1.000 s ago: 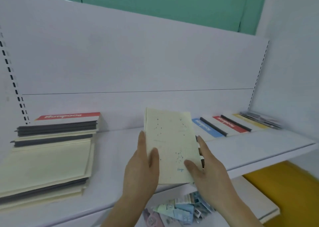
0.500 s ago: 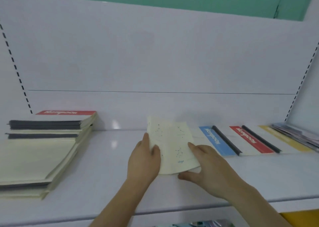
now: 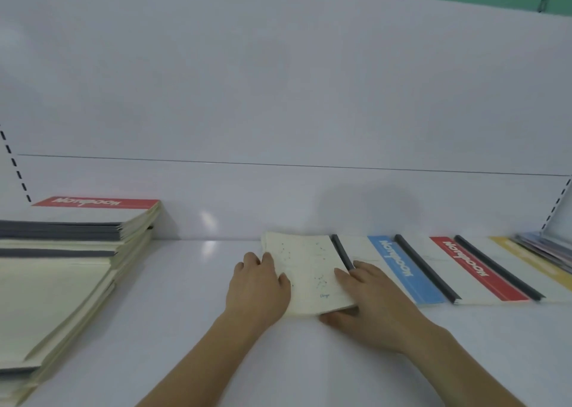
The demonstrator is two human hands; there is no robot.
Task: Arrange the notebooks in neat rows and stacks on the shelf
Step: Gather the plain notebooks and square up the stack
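Nearest to me: white shelf [image 3: 192, 329], flat surface running the full width of the view.

On it, centre: my left hand [image 3: 258, 286], fingers curled over the left edge of a cream notebook [image 3: 306, 270], thumb lying on its cover. My right hand [image 3: 368, 295] grips the same notebook at its lower right corner, fingers spread on the cover, thumb tucked beneath the near edge. Both hands hold the one item, one at each side.

Cream notebook: lies flat or nearly so on the shelf, pale cover with small blue dotted figures and a small blue word near the bottom. I cannot tell if the near edge is fully down. Its right side overlaps the first book of the row beside it.

Right of it: row of notebooks [image 3: 448, 270], laid flat and overlapping, dark spines showing, with blue, red and yellow cover bands. At the far right end, a small pile of thinner coloured booklets [image 3: 544, 248].

Far left: stack of notebooks [image 3: 62, 270], cream and grey, stepped untidily, a red-banded one on top at the back.

Behind all: white back panel [image 3: 278, 97], slotted uprights at both sides.
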